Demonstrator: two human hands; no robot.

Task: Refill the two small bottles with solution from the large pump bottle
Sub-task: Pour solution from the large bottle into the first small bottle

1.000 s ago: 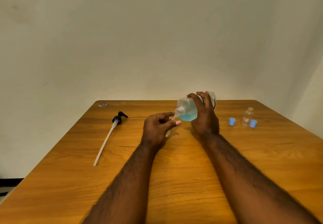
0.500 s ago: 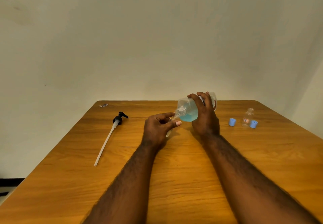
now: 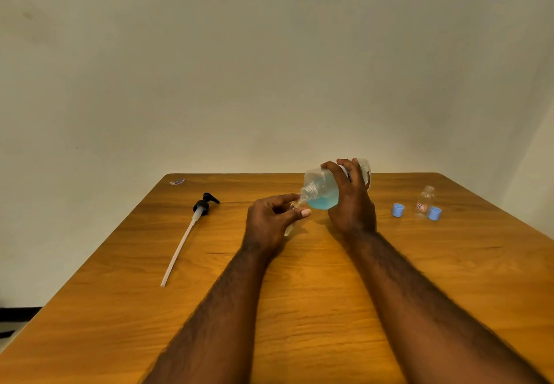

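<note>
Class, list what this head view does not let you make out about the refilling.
- Held small bottle: mostly hidden by the left hand; fill level unreadable.
- Any stream from the large bottle: too fine to see.
- Large bottle's label: covered by the right hand.
- Second small bottle: label too small to read.

A wooden table point(image 3: 299, 308) carries a black pump head with its long white tube point(image 3: 187, 233) at the left, two blue caps point(image 3: 398, 210) point(image 3: 434, 213) flanking a small clear bottle point(image 3: 423, 202) at the right, and a scrap point(image 3: 177, 182) by the far edge.
</note>
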